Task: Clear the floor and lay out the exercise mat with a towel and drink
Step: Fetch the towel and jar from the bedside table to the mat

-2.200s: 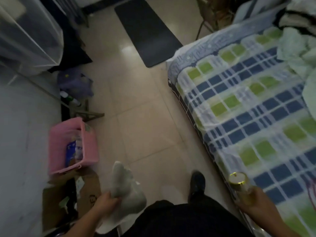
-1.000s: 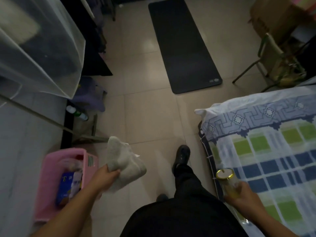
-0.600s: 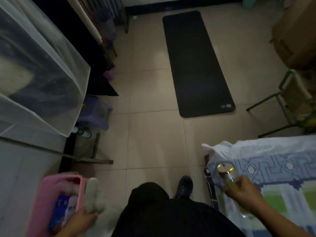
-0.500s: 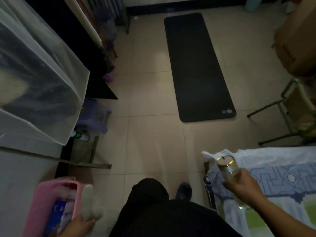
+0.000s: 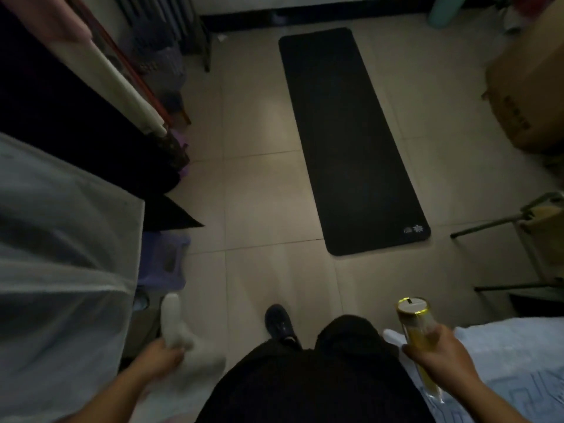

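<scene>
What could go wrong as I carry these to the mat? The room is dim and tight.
The chair legs jut toward the mat, so a foot could catch on them. With the right hand holding the bottle and the left hand holding the towel, a stumble leaves no free hand.

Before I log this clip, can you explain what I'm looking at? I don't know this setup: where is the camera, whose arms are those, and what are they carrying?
No machine here: a person wears a wide-angle camera on the head, looking forward and down, so you see their own arms, dark trousers and one black shoe. The left hand grips a pale towel; the right hand holds a clear drink bottle with a gold-rimmed lid and yellowish liquid. Ahead, a black exercise mat lies unrolled flat on the tiled floor. A cardboard box sits at the right, a purple stool at the left, and a bed corner at lower right.
</scene>
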`<control>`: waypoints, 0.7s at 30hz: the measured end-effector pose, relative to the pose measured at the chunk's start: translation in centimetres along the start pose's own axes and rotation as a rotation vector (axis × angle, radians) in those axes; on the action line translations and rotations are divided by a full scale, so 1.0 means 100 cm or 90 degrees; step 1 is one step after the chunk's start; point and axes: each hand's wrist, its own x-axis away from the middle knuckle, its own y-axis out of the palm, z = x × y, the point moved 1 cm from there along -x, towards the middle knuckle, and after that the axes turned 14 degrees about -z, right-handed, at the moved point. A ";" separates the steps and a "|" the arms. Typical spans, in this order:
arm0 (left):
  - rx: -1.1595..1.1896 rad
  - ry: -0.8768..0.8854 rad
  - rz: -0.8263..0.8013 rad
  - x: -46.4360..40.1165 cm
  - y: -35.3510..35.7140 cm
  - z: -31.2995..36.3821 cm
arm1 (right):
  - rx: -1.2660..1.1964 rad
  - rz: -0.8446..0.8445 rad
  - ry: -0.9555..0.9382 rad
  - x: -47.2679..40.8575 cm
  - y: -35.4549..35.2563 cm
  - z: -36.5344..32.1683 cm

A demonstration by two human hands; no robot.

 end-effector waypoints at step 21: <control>0.065 -0.060 0.035 -0.269 -0.146 0.303 | -0.150 -0.147 0.166 -0.327 -0.012 -0.242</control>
